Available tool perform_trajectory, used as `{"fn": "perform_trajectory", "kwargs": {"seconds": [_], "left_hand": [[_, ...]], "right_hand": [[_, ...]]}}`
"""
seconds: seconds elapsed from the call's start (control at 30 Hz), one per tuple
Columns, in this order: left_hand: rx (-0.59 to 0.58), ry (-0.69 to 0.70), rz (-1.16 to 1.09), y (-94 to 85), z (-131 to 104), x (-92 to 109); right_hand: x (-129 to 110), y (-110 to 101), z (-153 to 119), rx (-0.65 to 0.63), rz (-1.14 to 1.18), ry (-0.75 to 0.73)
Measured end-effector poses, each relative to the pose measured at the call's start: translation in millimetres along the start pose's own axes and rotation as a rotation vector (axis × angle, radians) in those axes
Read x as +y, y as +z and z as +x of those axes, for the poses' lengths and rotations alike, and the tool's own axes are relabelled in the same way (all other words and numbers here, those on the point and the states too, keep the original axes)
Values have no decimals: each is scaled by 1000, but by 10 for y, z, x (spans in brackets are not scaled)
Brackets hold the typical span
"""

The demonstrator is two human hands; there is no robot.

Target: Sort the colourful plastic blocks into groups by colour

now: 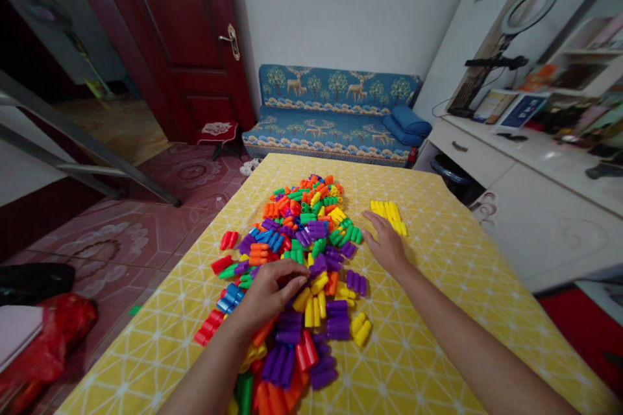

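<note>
A long heap of plastic toy building blocks (289,253), made of joined tubes in purple, yellow, green, orange, red and blue, runs along the table. Over its middle, my left hand (270,292) curls with thumb and fingertips close together. Yellow blocks (315,308) lie right at those fingertips; whether one is gripped is hidden. My right hand (386,246) is open, fingers spread, at the heap's right side. Just beyond it sits a flat group of yellow blocks (389,215), set side by side apart from the heap.
A yellow cloth with white lines covers the table (438,259). Behind stand a blue patterned sofa (335,117) and a small red stool (217,133). A white desk (549,181) with a ring light (530,8) is on the right. A metal ladder (97,142) leans at left.
</note>
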State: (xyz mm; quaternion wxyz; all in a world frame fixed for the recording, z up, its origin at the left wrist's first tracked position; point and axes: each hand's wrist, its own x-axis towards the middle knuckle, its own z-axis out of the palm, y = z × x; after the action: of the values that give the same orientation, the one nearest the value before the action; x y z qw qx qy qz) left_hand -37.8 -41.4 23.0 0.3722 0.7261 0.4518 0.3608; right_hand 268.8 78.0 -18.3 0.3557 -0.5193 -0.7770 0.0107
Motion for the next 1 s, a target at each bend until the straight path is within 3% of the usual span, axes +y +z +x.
{"fn": "perform_trajectory", "kwargs": {"seconds": [0.27, 0.43, 0.67, 0.83, 1.0], "left_hand": [[25, 12, 8, 6, 3, -37], [99, 4, -7, 10, -7, -68], [131, -15, -19, -3, -9, -38], [119, -31, -35, 0, -3, -35], [110, -34, -38, 8, 3, -42]], "right_hand": [[-586, 452, -292, -39, 218, 286], [-895, 535, -343, -84, 361, 255], [-608, 550, -15, 238, 307, 253], [-499, 719, 220, 13, 351, 198], [-522, 690, 163, 4, 413, 231]]}}
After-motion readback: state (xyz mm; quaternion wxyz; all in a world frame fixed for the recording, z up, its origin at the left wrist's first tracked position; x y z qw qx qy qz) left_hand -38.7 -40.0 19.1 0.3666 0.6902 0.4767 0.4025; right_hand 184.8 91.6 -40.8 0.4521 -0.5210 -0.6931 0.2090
